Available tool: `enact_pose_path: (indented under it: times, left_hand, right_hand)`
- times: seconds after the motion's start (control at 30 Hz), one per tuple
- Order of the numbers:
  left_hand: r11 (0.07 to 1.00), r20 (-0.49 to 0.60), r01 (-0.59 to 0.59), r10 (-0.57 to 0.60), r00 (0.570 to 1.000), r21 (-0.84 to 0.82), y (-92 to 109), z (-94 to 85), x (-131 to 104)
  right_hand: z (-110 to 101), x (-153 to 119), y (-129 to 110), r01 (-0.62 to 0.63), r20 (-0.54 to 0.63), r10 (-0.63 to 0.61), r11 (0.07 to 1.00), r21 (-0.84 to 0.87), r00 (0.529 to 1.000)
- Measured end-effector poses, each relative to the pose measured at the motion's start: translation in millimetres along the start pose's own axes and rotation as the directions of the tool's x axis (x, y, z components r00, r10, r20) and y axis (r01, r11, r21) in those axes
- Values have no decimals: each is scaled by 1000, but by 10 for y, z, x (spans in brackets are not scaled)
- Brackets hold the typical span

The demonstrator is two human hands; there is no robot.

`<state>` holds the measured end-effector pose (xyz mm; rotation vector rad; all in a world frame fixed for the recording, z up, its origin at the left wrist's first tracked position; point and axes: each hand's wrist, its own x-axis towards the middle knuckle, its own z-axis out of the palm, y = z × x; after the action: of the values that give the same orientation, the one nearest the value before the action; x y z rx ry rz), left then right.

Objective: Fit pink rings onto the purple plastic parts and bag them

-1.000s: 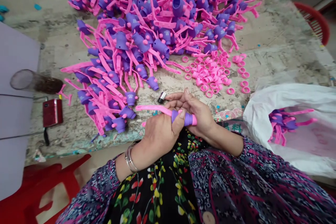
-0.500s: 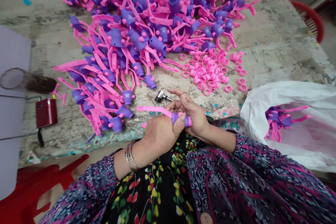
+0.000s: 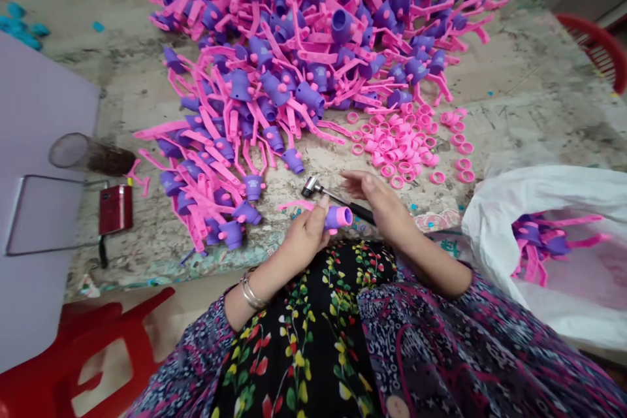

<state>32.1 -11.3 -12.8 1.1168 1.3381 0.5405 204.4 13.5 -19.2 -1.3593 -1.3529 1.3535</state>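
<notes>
My left hand [image 3: 304, 232] grips a purple and pink plastic piece [image 3: 334, 218], its pink-ringed round end facing right and a pink arm sticking out to the left. To the right, my right hand [image 3: 386, 208] is apart from the piece, fingers stretched out above the black handle of a metal-headed tool [image 3: 337, 198] on the table. Beyond the hands lies a loose heap of small pink rings [image 3: 399, 144]. A large pile of purple and pink pieces [image 3: 294, 88] spreads behind and to the left.
At the right, a white plastic bag [image 3: 494, 199] holds a few purple and pink pieces. A tipped clear jar [image 3: 93, 154] with dark contents and a dark red box [image 3: 116, 209] are at the left. Red chairs [image 3: 132, 333] stand beside the table [image 3: 519, 111].
My right hand has come away from the piece and opened. The piece in my left hand has turned so its ringed end shows. The whole view has shifted slightly.
</notes>
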Motion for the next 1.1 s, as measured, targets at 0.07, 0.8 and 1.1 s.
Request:
enact_pose_path:
  times: [0.07, 0.8, 1.1]
  left_hand:
    - [989, 4, 53, -53, 999, -137, -7, -29, 14]
    - [900, -286, -166, 49, 957, -403, -25, -216, 301]
    - [895, -331, -106, -48, 942, -432, 58, -199, 361]
  right_hand:
    - [-209, -85, 168, 129, -11, -150, 882, -453, 989]
    - [-349, -613, 259, 163, -78, -205, 913, -373, 976]
    - [-453, -389, 478, 47, -41, -97, 760, -648, 994]
